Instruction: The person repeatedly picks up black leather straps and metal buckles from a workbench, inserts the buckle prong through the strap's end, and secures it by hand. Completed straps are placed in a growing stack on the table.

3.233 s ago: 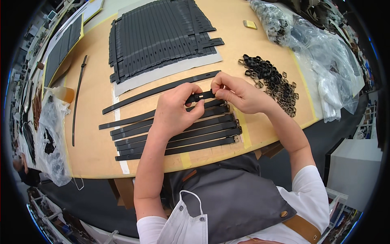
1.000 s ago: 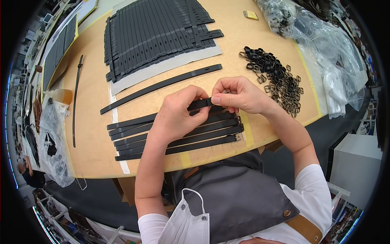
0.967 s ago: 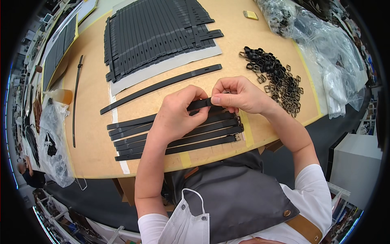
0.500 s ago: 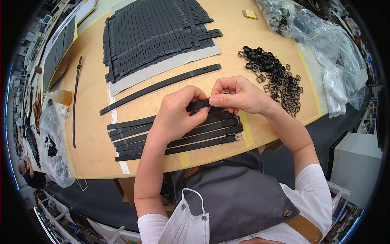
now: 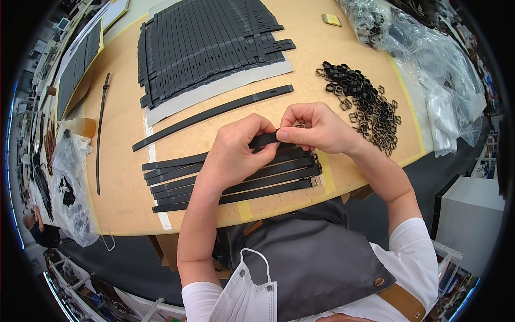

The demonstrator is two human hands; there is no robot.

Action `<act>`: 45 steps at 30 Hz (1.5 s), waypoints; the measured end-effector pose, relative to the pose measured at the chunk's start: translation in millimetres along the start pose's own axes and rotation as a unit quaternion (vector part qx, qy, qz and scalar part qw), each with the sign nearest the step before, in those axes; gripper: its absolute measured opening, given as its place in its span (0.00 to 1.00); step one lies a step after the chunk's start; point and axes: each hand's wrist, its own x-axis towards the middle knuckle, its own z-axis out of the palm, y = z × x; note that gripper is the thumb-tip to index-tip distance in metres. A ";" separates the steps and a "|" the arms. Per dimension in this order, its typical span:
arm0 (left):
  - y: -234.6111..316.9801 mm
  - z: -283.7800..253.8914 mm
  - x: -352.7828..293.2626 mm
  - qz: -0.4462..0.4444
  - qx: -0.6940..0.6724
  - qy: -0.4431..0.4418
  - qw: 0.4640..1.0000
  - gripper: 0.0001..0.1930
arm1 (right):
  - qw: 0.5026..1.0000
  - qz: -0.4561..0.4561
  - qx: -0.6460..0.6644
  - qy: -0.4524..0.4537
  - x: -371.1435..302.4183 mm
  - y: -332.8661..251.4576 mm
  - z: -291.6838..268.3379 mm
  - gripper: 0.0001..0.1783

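Observation:
A black strap [image 5: 264, 140] is stretched between my two hands above the bench. My left hand [image 5: 236, 147] pinches it with thumb and fingers. My right hand [image 5: 317, 129] grips its end, thumb pressed on top; a metal buckle [image 5: 300, 126] shows at these fingers, partly hidden. Beneath my hands lie several straps with buckles [image 5: 268, 189] in a row, their buckled ends to the right. Farther off, a single strap without a buckle [image 5: 214, 116] rests by itself, a slot near its right end.
Many black straps [image 5: 198, 48] cover a grey sheet at the back. Loose buckles and black loops [image 5: 370, 107] form a pile at the right, near clear plastic bags [image 5: 424, 59]. A thin strap [image 5: 102, 134] and an amber bottle [image 5: 83, 127] are at the left. A yellow block [image 5: 331, 20] sits far back.
Both hands have shifted very slightly, and more of the buckle shows at my right fingers. The grip on the strap stays the same.

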 end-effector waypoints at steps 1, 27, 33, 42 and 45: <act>-0.1 1.0 -0.1 -0.003 -0.011 0.002 1.000 0.10 | 1.000 -0.003 -0.002 0.004 0.0 0.5 1.3 0.15; 5.4 2.3 -0.9 0.062 0.023 0.024 0.997 0.10 | 0.991 -0.089 -0.088 -0.054 1.2 -3.1 1.8 0.16; 11.6 -3.7 -0.2 0.018 -0.009 -0.007 1.000 0.12 | 0.993 -0.092 -0.063 -0.031 2.4 4.3 4.9 0.14; -12.6 -13.2 7.1 0.010 -0.006 0.020 1.000 0.09 | 0.993 -0.060 -0.097 0.014 16.6 1.1 -20.5 0.17; -23.5 -4.5 8.6 0.000 0.037 0.018 0.999 0.08 | 0.948 -0.154 -0.227 0.164 29.3 0.9 -27.3 0.17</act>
